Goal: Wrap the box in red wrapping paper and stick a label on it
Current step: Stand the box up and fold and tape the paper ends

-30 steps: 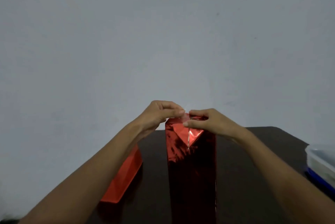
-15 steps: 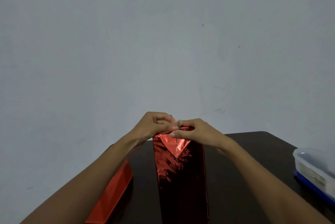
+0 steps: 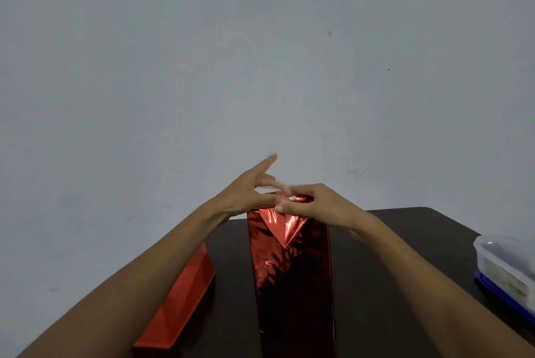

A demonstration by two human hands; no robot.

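Because the box is sheathed in glossy red wrapping paper, it is judged light and stiff beneath but slippery on the surface, the foil being easily creased. It would best be held at its firm top edges and corners, not by loose folds. It is stood on end at the middle of the dark table, a triangular flap folded down over its near face. The paper at its top edge is pinched by the curled right hand, while the left hand is spread, fingers raised, only the thumb seemingly touching the top. A red tray-like object lies to the left, and a plastic container sits at the right edge.
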